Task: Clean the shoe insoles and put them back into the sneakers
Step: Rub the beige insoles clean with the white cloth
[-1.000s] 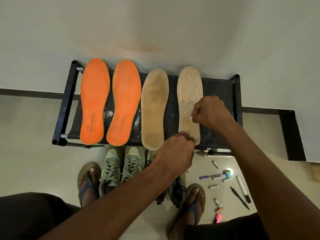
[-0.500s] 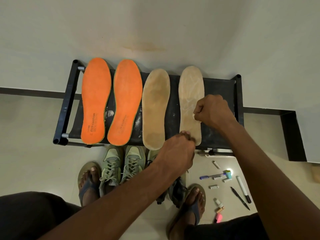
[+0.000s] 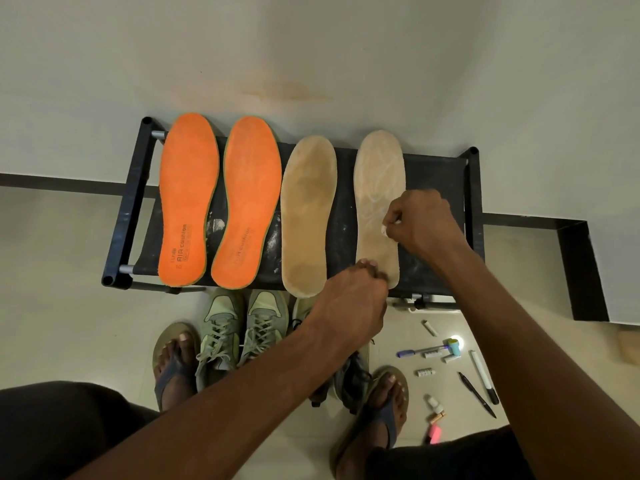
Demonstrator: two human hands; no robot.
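Right hand (image 3: 420, 225) pinches white wipe (image 3: 385, 231) on right tan insole (image 3: 377, 202); left hand (image 3: 349, 299) pinches its heel — hard rubbing could drag it off the rack (image 3: 472, 195).

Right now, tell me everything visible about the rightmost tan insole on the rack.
The rightmost tan insole is long, flat and pale beige, foam-like, streaked with whitish marks over its toe half and middle. It lies top up on the black rack, toe toward the wall, apart from the tan insole beside it. The left hand pinches its heel end. The right hand, fingers curled round a small white thing, presses that against its right edge near the middle.
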